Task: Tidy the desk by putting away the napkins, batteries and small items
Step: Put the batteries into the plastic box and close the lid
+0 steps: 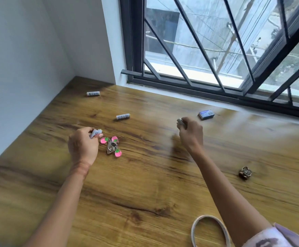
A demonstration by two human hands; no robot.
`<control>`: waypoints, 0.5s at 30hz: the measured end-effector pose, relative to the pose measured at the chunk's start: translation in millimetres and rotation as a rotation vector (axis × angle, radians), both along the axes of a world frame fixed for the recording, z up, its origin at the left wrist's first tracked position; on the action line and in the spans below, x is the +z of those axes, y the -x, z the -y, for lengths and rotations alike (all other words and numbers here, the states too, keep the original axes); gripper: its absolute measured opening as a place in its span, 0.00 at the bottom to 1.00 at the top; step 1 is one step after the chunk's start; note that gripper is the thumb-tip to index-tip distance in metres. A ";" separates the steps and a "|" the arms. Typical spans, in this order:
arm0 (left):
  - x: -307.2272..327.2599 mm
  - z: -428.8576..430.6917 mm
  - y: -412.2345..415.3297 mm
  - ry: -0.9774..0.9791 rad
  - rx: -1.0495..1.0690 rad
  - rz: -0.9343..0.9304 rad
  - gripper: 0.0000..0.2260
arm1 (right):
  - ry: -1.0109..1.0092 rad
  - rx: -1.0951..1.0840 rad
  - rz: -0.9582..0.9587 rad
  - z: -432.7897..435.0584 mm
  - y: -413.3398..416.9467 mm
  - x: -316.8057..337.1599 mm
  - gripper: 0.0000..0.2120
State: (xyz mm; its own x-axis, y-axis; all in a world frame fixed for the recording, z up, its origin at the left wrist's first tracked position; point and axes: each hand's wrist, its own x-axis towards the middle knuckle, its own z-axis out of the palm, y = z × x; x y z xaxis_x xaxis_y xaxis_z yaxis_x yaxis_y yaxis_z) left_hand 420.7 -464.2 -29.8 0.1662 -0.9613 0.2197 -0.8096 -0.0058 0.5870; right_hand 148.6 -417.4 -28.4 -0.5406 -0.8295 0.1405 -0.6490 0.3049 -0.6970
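My left hand [83, 146] is closed around white batteries [95, 133], just left of a keychain with pink strawberry charms [111, 146] lying on the wooden desk [145, 175]. My right hand [191, 133] grips one white battery [180, 121] above the desk's middle. Two more white batteries lie loose: one [123, 116] between my hands, further back, and one [93, 93] near the far left corner by the wall.
A small blue box [206, 114] lies near the window sill. A small brown ornament [245, 173] sits at the right. A pale hoop-shaped headband [209, 230] rests at the front edge. White wall on the left, barred window behind.
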 end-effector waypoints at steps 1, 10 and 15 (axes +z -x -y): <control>7.8 -11.1 11.2 0.004 0.004 -0.098 0.08 | 0.027 -0.004 0.127 -9.4 0.0 0.6 0.07; 21.2 -122.0 142.1 -0.357 -0.161 -0.732 0.11 | 0.095 -0.103 0.962 -125.6 10.0 29.1 0.03; 15.2 -193.8 213.0 -0.524 -0.225 -0.893 0.12 | 0.117 -0.065 0.954 -194.0 49.5 37.9 0.05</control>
State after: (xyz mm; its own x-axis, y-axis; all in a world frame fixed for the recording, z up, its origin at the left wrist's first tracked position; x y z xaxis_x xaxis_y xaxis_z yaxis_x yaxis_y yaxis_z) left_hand 207.8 -270.4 -14.6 -0.1310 -0.9294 -0.3449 -0.0995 -0.3338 0.9374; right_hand 99.1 -223.4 9.5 -0.5142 -0.8028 -0.3020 0.2227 0.2151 -0.9509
